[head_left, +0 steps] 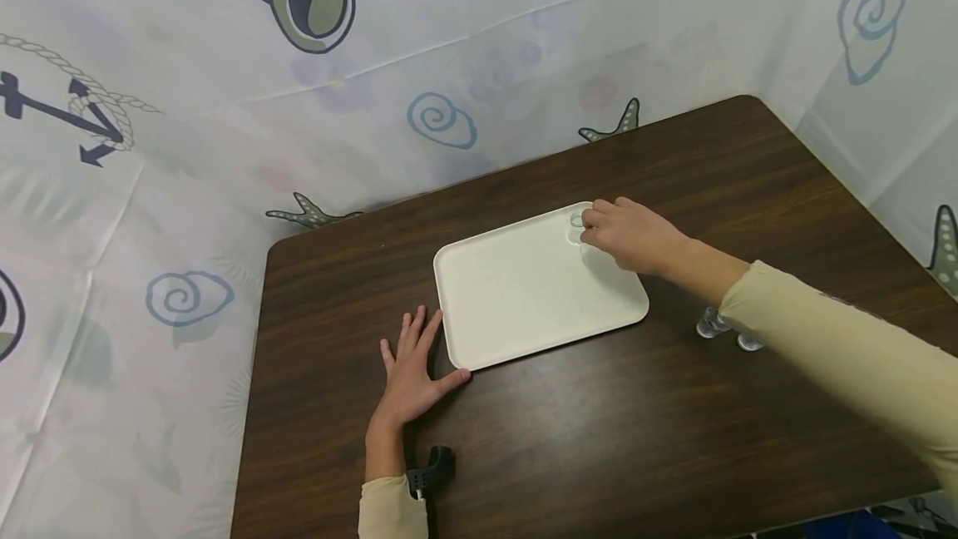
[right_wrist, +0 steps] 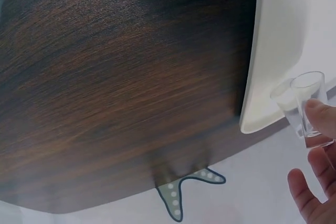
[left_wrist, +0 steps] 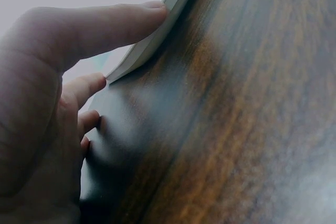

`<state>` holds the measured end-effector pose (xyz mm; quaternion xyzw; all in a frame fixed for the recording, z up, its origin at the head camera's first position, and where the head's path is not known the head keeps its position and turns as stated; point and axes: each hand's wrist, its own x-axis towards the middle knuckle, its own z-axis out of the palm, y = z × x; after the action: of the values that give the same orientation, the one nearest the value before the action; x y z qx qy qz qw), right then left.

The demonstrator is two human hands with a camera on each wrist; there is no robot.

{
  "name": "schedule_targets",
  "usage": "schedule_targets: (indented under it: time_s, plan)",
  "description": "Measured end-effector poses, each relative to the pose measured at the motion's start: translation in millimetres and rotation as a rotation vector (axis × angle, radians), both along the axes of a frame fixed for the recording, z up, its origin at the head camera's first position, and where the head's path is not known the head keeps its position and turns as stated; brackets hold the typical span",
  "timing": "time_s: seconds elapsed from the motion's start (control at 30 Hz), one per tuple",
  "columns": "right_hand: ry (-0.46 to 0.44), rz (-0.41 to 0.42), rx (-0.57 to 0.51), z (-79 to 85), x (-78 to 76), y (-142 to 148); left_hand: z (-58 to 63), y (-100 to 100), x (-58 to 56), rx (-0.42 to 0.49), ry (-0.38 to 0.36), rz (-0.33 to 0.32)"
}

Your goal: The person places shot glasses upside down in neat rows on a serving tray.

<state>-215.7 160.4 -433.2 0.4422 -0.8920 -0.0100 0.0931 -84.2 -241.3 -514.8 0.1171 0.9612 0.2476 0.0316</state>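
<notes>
Seemingly pinching one glass (right_wrist: 308,88) in the right hand (head_left: 629,235), with left hand (head_left: 412,381) spread wide, could topple the second glass (right_wrist: 288,109) by bumping it.

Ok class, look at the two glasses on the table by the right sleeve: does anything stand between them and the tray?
Between the nearer glass and the tray, nothing visible but tabletop. The nearer glass itself stands roughly on the straight line from the farther glass to the tray. The right sleeve hides part of both glasses.

Four small glasses (right_wrist: 303,98) (two and two), one tray (head_left: 516,298), one table (head_left: 584,431).
</notes>
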Motion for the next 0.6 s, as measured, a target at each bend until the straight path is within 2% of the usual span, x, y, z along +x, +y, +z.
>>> schedule_targets:
  time_s: [0.33, 0.6]
  plan:
    - [0.070, 0.045, 0.070, -5.4, 0.2, -2.2, -0.3, 0.1, 0.5, 0.005, 0.001, 0.002]
    - [0.126, 0.076, 0.061, -11.1, 0.3, -3.7, 0.4, 0.6, 1.0, 0.013, -0.006, 0.002]
